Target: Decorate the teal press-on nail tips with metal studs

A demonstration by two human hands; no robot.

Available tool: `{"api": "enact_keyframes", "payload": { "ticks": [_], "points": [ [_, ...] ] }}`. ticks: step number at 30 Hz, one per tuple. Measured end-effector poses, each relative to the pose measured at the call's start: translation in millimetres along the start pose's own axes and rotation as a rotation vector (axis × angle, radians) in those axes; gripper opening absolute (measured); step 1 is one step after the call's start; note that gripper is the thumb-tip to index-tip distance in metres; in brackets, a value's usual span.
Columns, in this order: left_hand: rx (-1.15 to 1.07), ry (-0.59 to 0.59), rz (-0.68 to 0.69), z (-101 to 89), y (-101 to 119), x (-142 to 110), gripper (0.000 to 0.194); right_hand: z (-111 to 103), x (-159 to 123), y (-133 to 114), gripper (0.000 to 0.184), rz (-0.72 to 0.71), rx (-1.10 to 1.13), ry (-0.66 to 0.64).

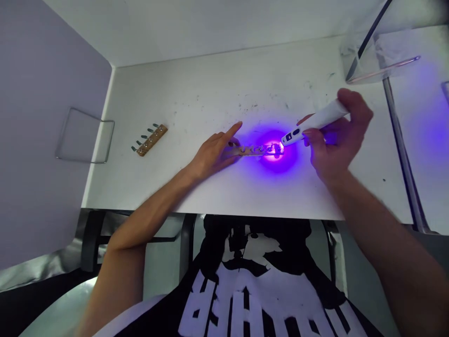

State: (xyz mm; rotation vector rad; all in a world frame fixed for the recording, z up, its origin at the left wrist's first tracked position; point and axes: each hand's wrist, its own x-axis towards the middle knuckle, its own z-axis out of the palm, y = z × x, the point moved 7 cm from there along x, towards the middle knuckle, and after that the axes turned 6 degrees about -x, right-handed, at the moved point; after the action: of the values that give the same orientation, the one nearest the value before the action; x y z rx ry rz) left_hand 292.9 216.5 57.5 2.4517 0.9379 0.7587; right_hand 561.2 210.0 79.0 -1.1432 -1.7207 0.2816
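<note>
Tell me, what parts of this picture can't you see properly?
- Strip board, head view: its right end is washed out by purple glare.
- Pen light: back end hidden inside the right hand.
- Left hand: covers the board's left end.
- Second strip: parts too small.

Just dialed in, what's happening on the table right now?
A person sits at a white table. The left hand rests flat on one end of a narrow brown strip board, pinning it down. The right hand holds a white pen light, its tip right by the board's other end, casting a bright violet glow there. A second strip board with a row of small parts lies apart to the left, untouched.
</note>
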Motion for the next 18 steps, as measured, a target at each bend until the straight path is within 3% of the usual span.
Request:
{"api": "enact_keyframes", "payload": {
  "ticks": [6,10,12,18],
  "points": [
    [-0.080,0.135,0.056,-15.3,17.0,-1.1,0.072,-4.3,6.6,-20.9,0.070,-0.112,0.070,0.041],
    [-0.064,0.254,0.195,-29.3,32.1,-3.8,0.032,-3.7,7.2,-24.0,0.071,-0.144,0.093,0.035],
    [-0.055,0.232,0.337,-30.6,43.0,-6.0,0.019,-4.5,8.1,-23.7,0.070,-0.154,0.090,0.042],
    [-0.051,0.082,0.733,-15.2,99.6,-15.5,0.037,-7.5,9.6,-21.6,0.071,-0.197,0.048,0.053]
  ]
}}
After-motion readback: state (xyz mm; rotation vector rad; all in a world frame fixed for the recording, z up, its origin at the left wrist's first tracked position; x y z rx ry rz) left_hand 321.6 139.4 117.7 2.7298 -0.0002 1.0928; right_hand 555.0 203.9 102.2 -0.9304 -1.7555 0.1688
